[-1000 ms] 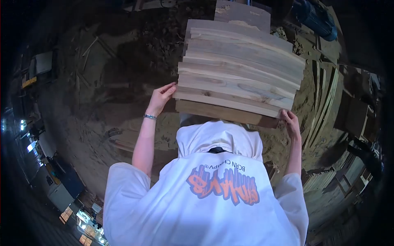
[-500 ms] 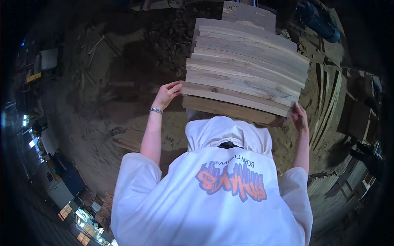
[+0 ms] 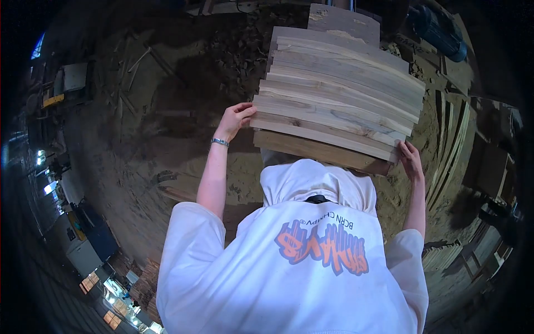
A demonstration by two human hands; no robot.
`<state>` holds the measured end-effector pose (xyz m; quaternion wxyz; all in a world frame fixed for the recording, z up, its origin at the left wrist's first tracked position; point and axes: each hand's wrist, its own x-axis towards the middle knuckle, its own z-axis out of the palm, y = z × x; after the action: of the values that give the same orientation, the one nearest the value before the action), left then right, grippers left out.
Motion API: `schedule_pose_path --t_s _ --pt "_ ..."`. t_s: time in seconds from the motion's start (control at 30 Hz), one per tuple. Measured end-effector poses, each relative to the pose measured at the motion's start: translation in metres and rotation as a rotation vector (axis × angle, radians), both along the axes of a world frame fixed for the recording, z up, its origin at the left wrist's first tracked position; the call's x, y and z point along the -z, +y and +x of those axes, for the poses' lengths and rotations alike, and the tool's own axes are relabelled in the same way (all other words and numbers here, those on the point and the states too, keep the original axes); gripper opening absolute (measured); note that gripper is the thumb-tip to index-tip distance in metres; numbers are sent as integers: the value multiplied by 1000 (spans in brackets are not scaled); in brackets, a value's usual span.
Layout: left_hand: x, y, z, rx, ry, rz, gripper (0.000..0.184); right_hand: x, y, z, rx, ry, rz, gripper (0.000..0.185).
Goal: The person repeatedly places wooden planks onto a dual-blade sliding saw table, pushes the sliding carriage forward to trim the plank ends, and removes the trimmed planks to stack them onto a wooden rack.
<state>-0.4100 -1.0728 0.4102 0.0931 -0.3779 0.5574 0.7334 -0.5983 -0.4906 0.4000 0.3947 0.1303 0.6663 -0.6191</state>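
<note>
Several pale wooden boards (image 3: 339, 92) lie side by side on a low support in front of me, their ends stepped unevenly. My left hand (image 3: 238, 119) grips the left end of a board close to the near edge, thumb and fingers together. At the opposite end, my right hand (image 3: 410, 158) has its fingers closed on the right end of the nearest board (image 3: 328, 135). Below that board shows the brown front side (image 3: 317, 150) of the support. The undersides of the boards are hidden.
A blue motor (image 3: 439, 32) sits at the upper right. Long thin wood strips (image 3: 449, 147) lie on the dusty floor to the right. Dark wood offcuts (image 3: 239, 50) are heaped beyond the boards on the left. A flat panel (image 3: 345, 23) extends behind the boards.
The view has shifted slightly, so the scene sits a little further right. My left hand has slid a little farther along the board ends, away from me; my right hand stays at the right end.
</note>
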Motion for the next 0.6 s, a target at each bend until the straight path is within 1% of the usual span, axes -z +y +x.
schedule_pose_path --t_s 0.1,0.17,0.23,0.3,0.33,0.43,0.53,0.6 --pt "1 -8 -15 10 9 196 35 12 -2 -6 40 -66 -85 51" --pt "3 -11 -23 23 30 166 35 26 -8 -9 156 -129 -227 53" --pt "6 -10 -29 24 37 146 34 16 -19 -14 263 -181 -336 52" --pt "6 -10 -31 16 24 128 34 20 -20 -20 320 -106 -331 47" --pt "6 -9 -33 19 30 61 34 22 -20 -24 349 -68 -332 44" --pt "3 -2 -32 11 13 -140 32 12 -16 -26 258 8 -81 42" --pt "1 2 -31 1 4 -181 32 -3 -23 -28 120 96 98 44" --pt "0 1 -31 -11 10 -146 31 -8 -27 -28 20 135 186 47"
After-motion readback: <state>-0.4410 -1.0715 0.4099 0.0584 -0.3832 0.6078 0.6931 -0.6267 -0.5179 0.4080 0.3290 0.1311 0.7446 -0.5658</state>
